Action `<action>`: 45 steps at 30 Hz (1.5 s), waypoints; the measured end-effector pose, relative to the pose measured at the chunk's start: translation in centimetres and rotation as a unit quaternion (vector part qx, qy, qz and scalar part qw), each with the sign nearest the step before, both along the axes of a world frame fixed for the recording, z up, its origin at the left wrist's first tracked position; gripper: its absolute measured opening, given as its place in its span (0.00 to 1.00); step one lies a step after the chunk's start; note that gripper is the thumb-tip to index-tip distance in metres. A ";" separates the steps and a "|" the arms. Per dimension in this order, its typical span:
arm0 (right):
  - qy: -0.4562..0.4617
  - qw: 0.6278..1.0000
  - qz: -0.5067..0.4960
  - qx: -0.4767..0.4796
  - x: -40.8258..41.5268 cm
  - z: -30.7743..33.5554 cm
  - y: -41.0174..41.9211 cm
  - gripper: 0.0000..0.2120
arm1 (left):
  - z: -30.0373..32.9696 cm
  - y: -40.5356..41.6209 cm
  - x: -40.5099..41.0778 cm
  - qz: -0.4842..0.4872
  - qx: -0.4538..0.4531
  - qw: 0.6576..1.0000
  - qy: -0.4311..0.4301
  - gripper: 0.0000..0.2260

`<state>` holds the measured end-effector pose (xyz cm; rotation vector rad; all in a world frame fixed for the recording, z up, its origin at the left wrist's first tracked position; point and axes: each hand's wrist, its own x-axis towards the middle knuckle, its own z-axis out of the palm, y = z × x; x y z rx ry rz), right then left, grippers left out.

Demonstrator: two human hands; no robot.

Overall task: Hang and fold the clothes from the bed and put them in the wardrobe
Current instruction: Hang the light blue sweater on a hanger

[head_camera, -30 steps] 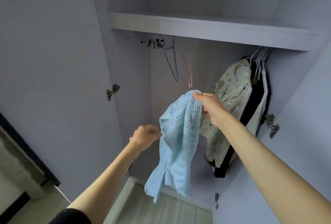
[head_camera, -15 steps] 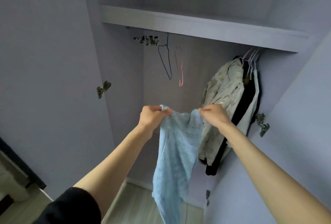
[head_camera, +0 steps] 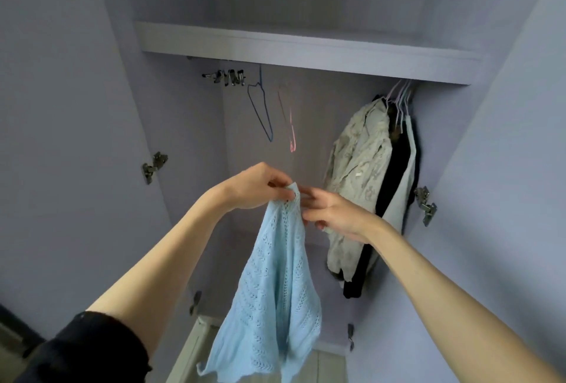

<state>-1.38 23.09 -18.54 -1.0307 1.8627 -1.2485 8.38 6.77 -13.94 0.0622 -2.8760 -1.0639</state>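
A light blue knitted top (head_camera: pixel 275 284) hangs in front of the open wardrobe (head_camera: pixel 183 0). My left hand (head_camera: pixel 254 186) grips its top edge, bunched together. My right hand (head_camera: pixel 333 214) is right beside it, fingertips at the same bunched edge; whether they pinch the fabric I cannot tell. Two empty wire hangers, a blue hanger (head_camera: pixel 260 110) and a pink hanger (head_camera: pixel 289 125), hang from the rail behind and above my hands.
Several garments on hangers, a pale patterned jacket (head_camera: pixel 358 174) and dark and white clothes (head_camera: pixel 398 174), fill the rail's right end. A shelf (head_camera: pixel 306 49) runs above. Metal clips (head_camera: pixel 228 76) hang at the rail's left. Door hinges (head_camera: pixel 154 165) flank the opening.
My left hand took hold of the blue top's upper edge. Both hands then came together, bunching that edge into one point, and the top now hangs narrower.
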 end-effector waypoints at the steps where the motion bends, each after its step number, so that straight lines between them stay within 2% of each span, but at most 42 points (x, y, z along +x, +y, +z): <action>1: -0.029 0.999 0.018 0.007 0.2 -0.2 -0.3 0.22 | 0.2 -0.4 0.2 -0.005 -0.003 1.000 -0.003 0.05; 4: -0.039 0.997 0.056 0.034 0.7 -0.2 -1.3 0.12 | 0.5 -1.5 0.9 0.005 0.014 1.000 -0.003 0.06; 6: 0.019 0.996 0.062 0.065 0.7 0.1 -2.0 0.07 | 0.4 -2.4 1.6 0.025 0.001 1.000 -0.005 0.07; 9: 0.124 0.984 0.063 0.114 0.5 0.2 -2.8 0.13 | -0.2 -3.7 2.5 0.064 -0.003 0.998 0.014 0.06; 12: 0.145 0.975 0.078 0.152 0.7 -0.1 -3.0 0.12 | -0.6 -4.0 3.2 0.106 0.068 0.989 0.076 0.07; 15: 0.149 0.967 0.109 0.178 1.2 -0.9 -3.0 0.11 | -0.6 -5.1 4.3 0.147 0.162 0.967 0.133 0.11; 17: 0.161 0.965 0.115 0.172 1.0 -0.8 -2.6 0.16 | -0.3 -6.3 5.3 0.181 0.198 0.950 0.160 0.12; 18: 0.171 0.964 0.110 0.170 0.8 -0.6 -2.3 0.18 | -0.3 -6.9 5.8 0.197 0.212 0.943 0.168 0.12; 20: 0.200 0.960 0.101 0.169 0.2 -0.1 -2.0 0.14 | -0.5 -7.6 6.5 0.220 0.218 0.936 0.168 0.12; 22: 0.232 0.949 0.104 0.186 -0.2 0.5 -1.8 0.18 | -0.7 -7.1 6.7 0.229 0.217 0.935 0.163 0.12; 26: 0.280 0.942 0.067 0.175 -0.7 1.3 -1.5 0.24 | -0.8 -5.9 6.6 0.211 0.178 0.955 0.106 0.14; 30: 0.264 0.960 0.031 0.089 -0.5 2.9 -1.4 0.24 | -1.2 -4.8 6.4 0.189 0.109 0.975 -0.026 0.05; 33: 0.258 0.965 0.031 0.045 0.3 3.9 -2.4 0.18 | -1.7 -2.6 5.9 0.122 0.084 0.987 -0.060 0.17; 34: 0.266 0.963 0.033 0.036 0.7 4.2 -2.8 0.17 | -1.9 -1.7 5.6 0.103 0.094 0.989 -0.057 0.17; 36: 0.279 0.959 0.037 0.026 1.3 4.5 -3.5 0.16 | -2.5 -0.3 4.9 0.107 0.117 0.987 -0.022 0.10; 37: 0.280 0.959 0.040 0.028 1.4 4.5 -3.6 0.16 | -2.6 0.0 4.6 0.134 0.105 0.985 0.008 0.07; 39: 0.280 0.957 0.046 0.051 1.1 4.4 -3.4 0.18 | -2.2 -0.3 4.6 0.191 0.044 0.979 0.062 0.08; 42: 0.255 0.955 0.054 0.138 0.6 2.7 -2.3 0.19 | -0.3 -0.9 5.3 0.201 -0.016 0.972 0.123 0.05; 45: 0.233 0.943 0.077 0.225 0.5 -0.9 -1.6 0.14 | 1.6 -0.9 5.9 0.191 -0.061 0.966 0.163 0.10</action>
